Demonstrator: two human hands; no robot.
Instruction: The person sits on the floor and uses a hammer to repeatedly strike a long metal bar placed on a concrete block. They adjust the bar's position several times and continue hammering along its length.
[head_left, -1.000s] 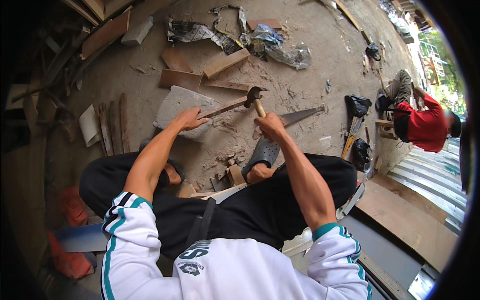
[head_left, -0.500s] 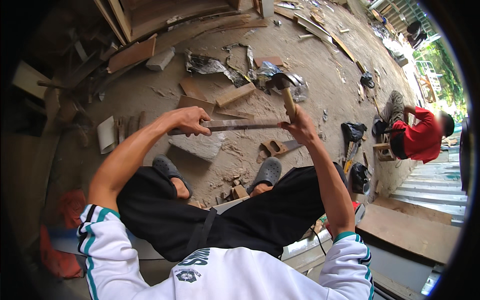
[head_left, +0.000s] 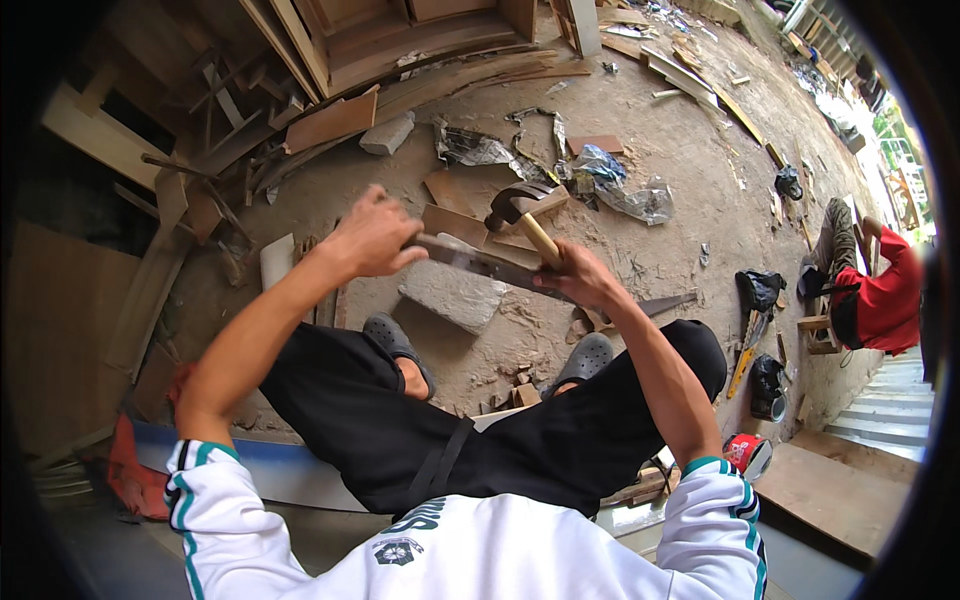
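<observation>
Blade [head_left: 500, 268]: gripped at one end by left hand [head_left: 368, 238], held level above stone block [head_left: 455, 293]. Hammer [head_left: 520, 208]: clenched in right hand [head_left: 580, 280], raised. Striking step judged underway; accurate blow required.

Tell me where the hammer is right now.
In the head view the hammer is just right of centre, raised in the right hand, its head above the long metal blade that the left hand holds over the stone block.
</observation>
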